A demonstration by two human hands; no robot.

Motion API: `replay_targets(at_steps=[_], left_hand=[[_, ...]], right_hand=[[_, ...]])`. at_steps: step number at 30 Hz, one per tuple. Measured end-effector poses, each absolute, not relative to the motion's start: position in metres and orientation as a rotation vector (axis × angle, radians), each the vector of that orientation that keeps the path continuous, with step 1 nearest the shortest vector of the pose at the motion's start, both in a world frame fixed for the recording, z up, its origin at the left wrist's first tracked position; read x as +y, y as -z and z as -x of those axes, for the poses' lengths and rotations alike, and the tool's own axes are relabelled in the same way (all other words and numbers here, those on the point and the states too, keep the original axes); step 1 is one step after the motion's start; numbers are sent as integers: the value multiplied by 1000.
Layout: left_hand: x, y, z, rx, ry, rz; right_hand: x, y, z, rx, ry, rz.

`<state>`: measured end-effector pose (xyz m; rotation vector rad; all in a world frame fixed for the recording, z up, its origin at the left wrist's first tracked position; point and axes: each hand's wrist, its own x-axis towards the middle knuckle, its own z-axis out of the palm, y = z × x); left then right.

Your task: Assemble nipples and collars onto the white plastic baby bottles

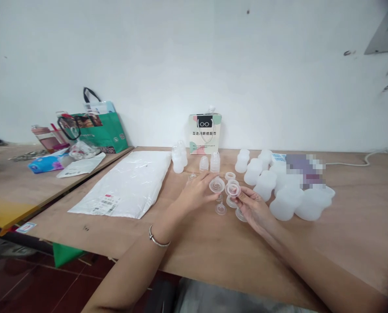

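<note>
A wooden counter (213, 248) stands against a white wall. Before the paper bag (205, 133), the left hand (197, 191) fingers pinch a clear teat (216, 185). The right hand (253, 208) fingers pinch a clear ring (232, 188).

Translucent silicone caps (232, 188), matt wooden table (213, 243)

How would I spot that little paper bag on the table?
Find the white wall behind the wooden table. Right against it, in the middle, stands the paper bag, behind the small clear bottles. It alone bears a black band with cartoon glasses, and pastel corners.
</note>
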<state>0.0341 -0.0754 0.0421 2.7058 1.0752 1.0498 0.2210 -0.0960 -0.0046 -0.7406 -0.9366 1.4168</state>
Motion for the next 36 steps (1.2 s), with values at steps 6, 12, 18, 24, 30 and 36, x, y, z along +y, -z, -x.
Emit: replay_targets(at_steps=[6,12,18,24,30,36], left_hand=[[-80,-37,-45,1007,-987,-2785],[-89,-44,-47,796,-1154,-2592],[-86,-37,-55,749,-1214,-2202],[-83,-36,-57,787,-1274,-2014],[-83,-41,-52,910,-1300,-2133],[-81,-34,-52,916,-1245,-2401]], right_hand=[[-101,2,-218,-929,-1548,693],[-99,3,-218,-973,-1454,731],[-97,4,-220,-979,-1447,722],[-96,1,-222,-919,-1409,730],[-97,4,-221,-932,-1317,745],[-100,3,-217,-938,-1371,821]])
